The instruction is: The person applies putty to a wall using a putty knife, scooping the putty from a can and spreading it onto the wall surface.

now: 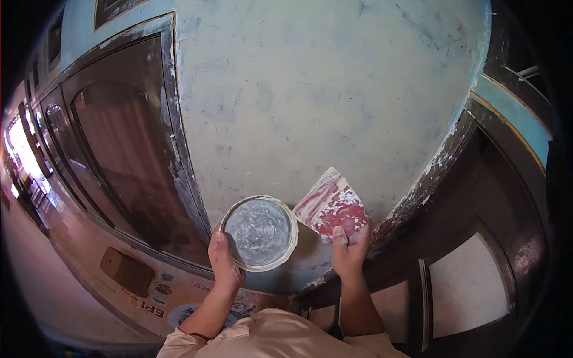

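My left hand (pixel 225 261) is closed on the left edge of a round, shallow pan (pixel 261 232), its thumb at the rim. The pan's grey inside carries swirled whitish smears, and pale putty is caked along its rim. In my right hand (pixel 350 255) is a red putty spreader (pixel 332 210), gripped at its lower right corner with the thumb on its face. White putty streaks and flakes cover much of the spreader. It is tilted, and its left corner comes close to the pan's right rim. Both things are held in front of the wall (pixel 286 125).
The wall is pale and patchy, with scuffs and dark marks. A dark door (pixel 128 149) in a paint-spotted frame stands left, another dark wooden door or panel (pixel 471 238) right. A brown block-like object (pixel 126 271) sits low at the left, near a printed sheet (pixel 161 298) on the floor.
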`<state>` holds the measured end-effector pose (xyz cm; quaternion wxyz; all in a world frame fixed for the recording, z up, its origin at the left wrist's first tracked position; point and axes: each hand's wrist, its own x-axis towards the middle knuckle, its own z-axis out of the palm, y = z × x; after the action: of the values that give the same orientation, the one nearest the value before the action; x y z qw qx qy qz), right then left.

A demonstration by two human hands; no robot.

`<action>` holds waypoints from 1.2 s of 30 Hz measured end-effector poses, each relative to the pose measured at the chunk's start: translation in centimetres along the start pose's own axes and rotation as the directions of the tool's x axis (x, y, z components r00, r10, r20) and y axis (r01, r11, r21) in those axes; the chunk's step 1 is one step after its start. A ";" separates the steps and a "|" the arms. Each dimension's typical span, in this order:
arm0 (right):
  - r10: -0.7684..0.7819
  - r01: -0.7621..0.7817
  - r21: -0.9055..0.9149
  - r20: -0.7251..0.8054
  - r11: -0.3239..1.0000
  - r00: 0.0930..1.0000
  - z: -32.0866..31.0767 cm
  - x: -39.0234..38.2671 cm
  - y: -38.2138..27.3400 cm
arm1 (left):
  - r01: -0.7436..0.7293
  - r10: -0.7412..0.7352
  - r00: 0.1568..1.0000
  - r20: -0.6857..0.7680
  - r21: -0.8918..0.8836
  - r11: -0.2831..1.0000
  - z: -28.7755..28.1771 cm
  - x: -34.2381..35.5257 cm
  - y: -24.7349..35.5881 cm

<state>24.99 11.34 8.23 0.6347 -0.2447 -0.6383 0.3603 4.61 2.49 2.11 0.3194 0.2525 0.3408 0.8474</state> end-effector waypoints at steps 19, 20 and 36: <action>-0.089 0.075 -0.151 -0.089 0.986 0.992 1.8 -1.5 2.9 | -0.199 0.170 0.978 0.121 0.280 0.939 1.3 -1.9 0.0; -0.137 0.115 -0.171 -0.121 0.978 0.983 2.1 -0.8 2.3 | -0.201 0.174 0.977 0.121 0.279 0.939 1.1 -1.8 0.0; 0.345 -0.338 -0.067 0.160 0.939 0.925 1.2 -0.8 3.0 | 0.031 -0.039 0.997 0.074 0.099 0.995 -0.3 -0.2 -2.6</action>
<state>23.42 12.42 5.46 0.5008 -0.3328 -0.6444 0.4725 5.46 3.70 -0.04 0.3341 0.2937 0.3738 0.8138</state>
